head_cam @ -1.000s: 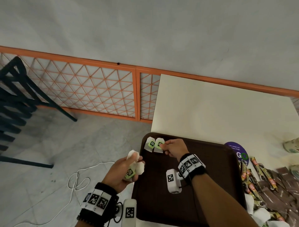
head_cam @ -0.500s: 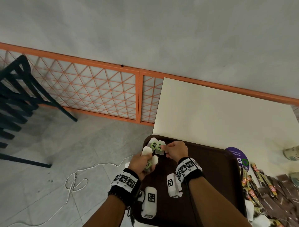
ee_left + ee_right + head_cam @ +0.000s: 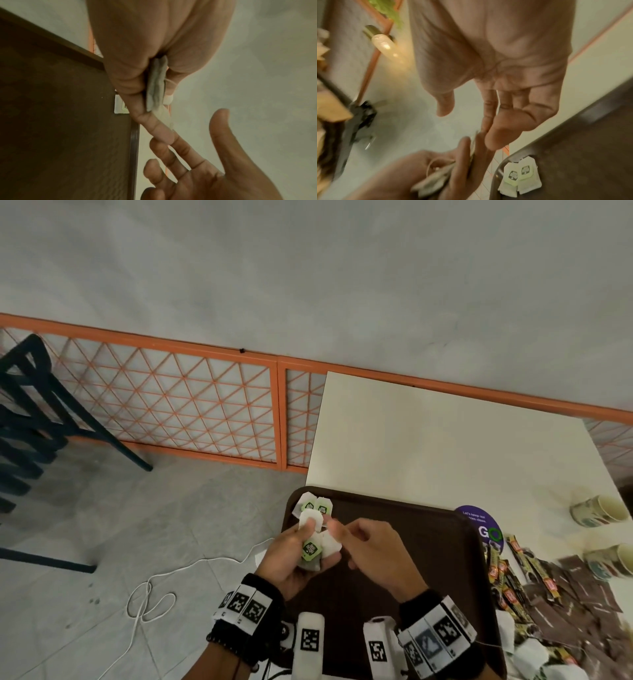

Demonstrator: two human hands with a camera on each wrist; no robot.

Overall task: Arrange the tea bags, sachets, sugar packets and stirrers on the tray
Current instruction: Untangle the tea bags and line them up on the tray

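Observation:
A dark brown tray [image 3: 428, 546] lies on the white table, and two white tea bags with green tags [image 3: 317, 506] rest side by side in its far left corner, seen also in the right wrist view [image 3: 519, 177]. My left hand [image 3: 310, 537] hovers over the tray's left edge and grips a bunch of tea bags [image 3: 312, 547] between thumb and fingers; the bunch shows edge-on in the left wrist view [image 3: 156, 86]. My right hand [image 3: 334, 529] reaches toward the bunch with straight fingers and thumb apart, fingertips touching the top bag, holding nothing [image 3: 467, 125].
A pile of brown and yellow sachets [image 3: 534, 583] lies on the table right of the tray, with two paper cups [image 3: 596, 510] beyond it and a purple sticker [image 3: 479, 523]. A dark chair [image 3: 27, 422] and a white cable [image 3: 150, 601] are on the floor to the left.
My left hand moved right with its tea bags, from off the tray's side to over its left edge. My right hand let go of the second laid tea bag and drew back to the bunch.

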